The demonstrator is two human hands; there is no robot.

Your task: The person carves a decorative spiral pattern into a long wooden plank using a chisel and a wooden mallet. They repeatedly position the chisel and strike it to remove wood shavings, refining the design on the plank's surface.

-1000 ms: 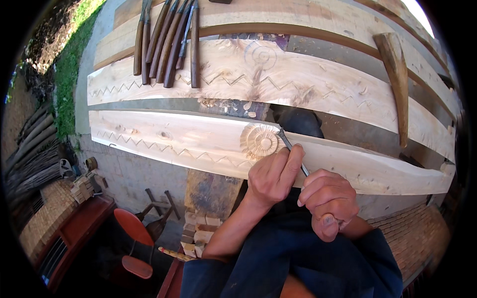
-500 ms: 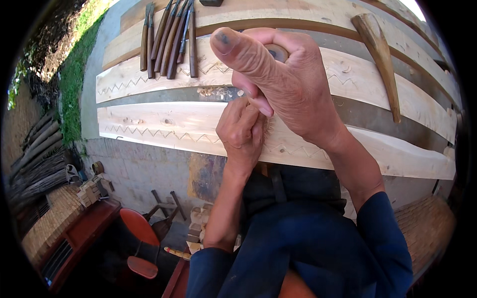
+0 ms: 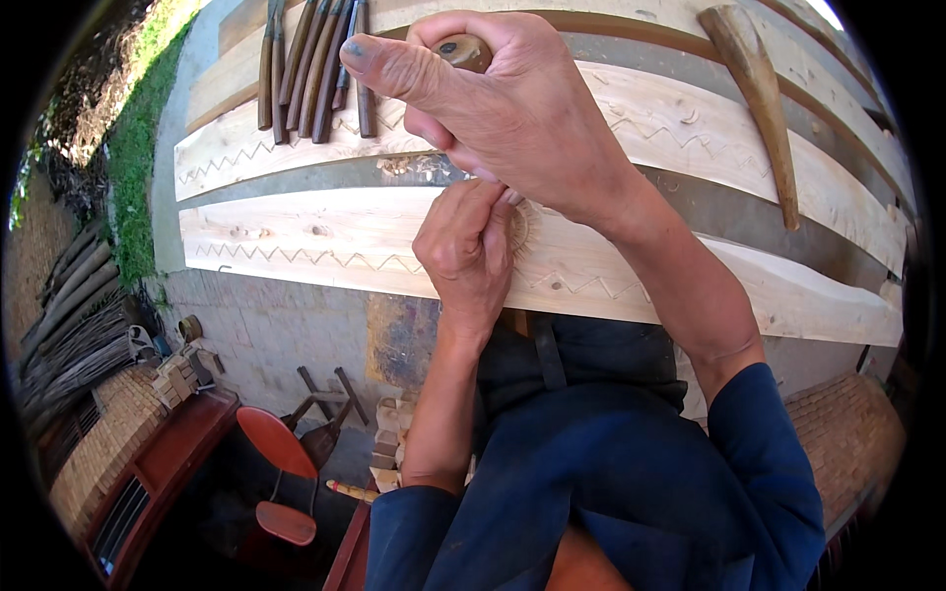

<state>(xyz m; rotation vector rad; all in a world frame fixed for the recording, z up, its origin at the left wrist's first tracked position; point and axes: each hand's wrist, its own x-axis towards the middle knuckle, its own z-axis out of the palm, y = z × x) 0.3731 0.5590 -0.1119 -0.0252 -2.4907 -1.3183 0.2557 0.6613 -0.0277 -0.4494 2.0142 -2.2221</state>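
Far left, down on the floor, a stack of cut sticks (image 3: pixel 74 315) and a red chair (image 3: pixel 276 463), well apart from the work. On the table, toward its far left corner, a row of wooden-handled carving tools (image 3: pixel 310 64) lies across the far plank (image 3: pixel 296 148), which carries a cut zigzag line. The near plank (image 3: pixel 325 241) runs along the table's near edge, also with a zigzag line along it. Left hand (image 3: pixel 468 246) sits on the near plank around its middle, fingers pressed together in a tight grip, pinching something thin at the carved round rosette (image 3: pixel 520 229) (tool itself hidden by the fingers, cannot tell what it is). Wood chips (image 3: pixel 414 165) lie in the gap between the two planks, just beyond that hand. Right hand (image 3: pixel 503 103) is raised above the left hand and close to the camera, grip closed around a rounded wooden handle (image 3: pixel 463 49), thumb stretched out to the left. Toward the table's far right, a long tapered wooden mallet (image 3: pixel 759 98) rests across the far plank, well apart from both hands.
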